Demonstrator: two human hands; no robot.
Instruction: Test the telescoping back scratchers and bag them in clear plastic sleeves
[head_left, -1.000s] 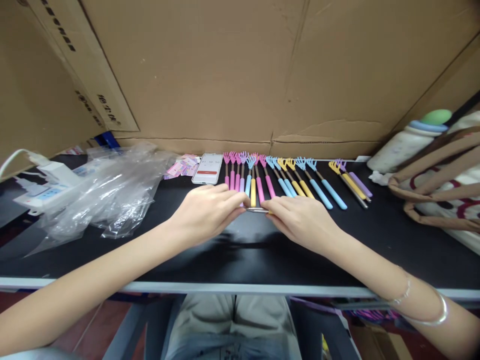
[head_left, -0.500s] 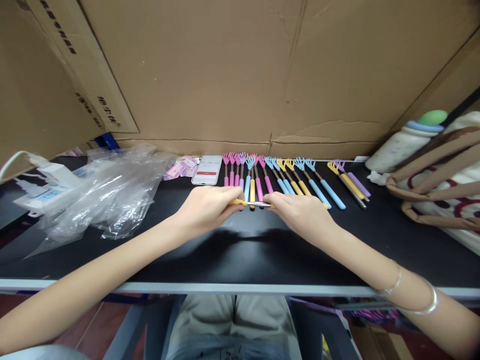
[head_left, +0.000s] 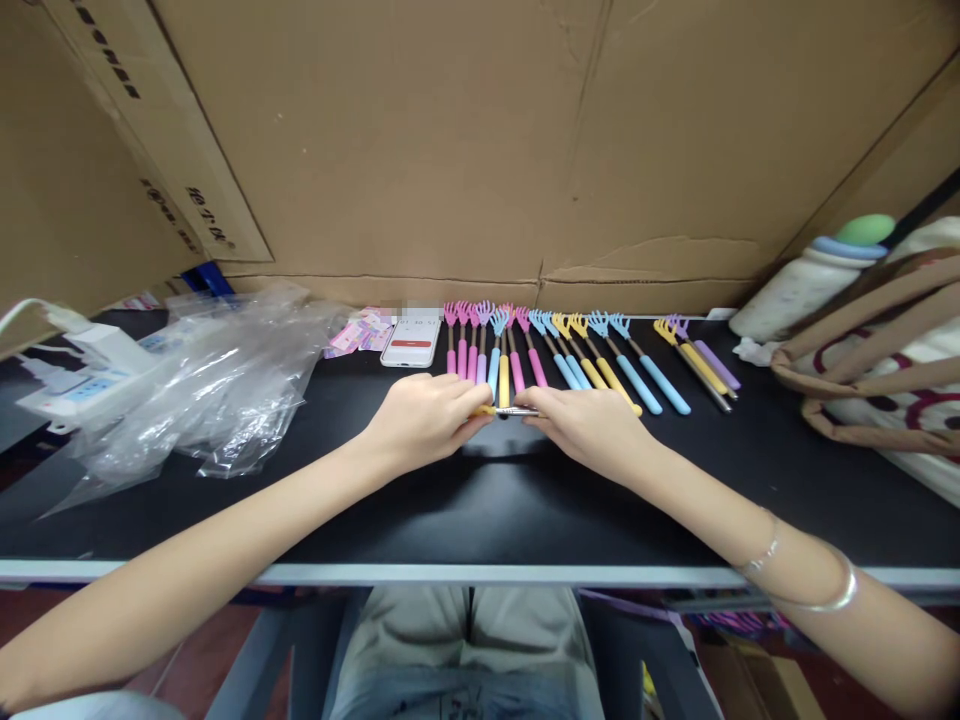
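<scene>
Both hands grip one back scratcher (head_left: 513,411), held level across the front of a row. Its short metal rod shows between my fists, with a bit of yellow at the left one. My left hand (head_left: 427,415) is closed around the yellow part, and my right hand (head_left: 589,420) is closed around the metal side; the rest of it is hidden in my fingers. Behind them lies a row of back scratchers (head_left: 536,368) with claw heads pointing away, in pink, purple, blue and yellow. Farther right, a yellow back scratcher (head_left: 705,370) rests close to a purple one (head_left: 716,366).
Clear plastic bags (head_left: 217,390) and a white power strip (head_left: 82,385) lie at the left. A phone (head_left: 411,338) sits beside pink printed papers (head_left: 360,332). A bottle (head_left: 795,290) and a bag with brown handles (head_left: 885,370) stand right. A cardboard wall (head_left: 450,140) rises behind.
My hands have come slightly closer together, and less of the yellow part shows at my left hand. The grip stays on the same back scratcher; the view has shifted a little.
</scene>
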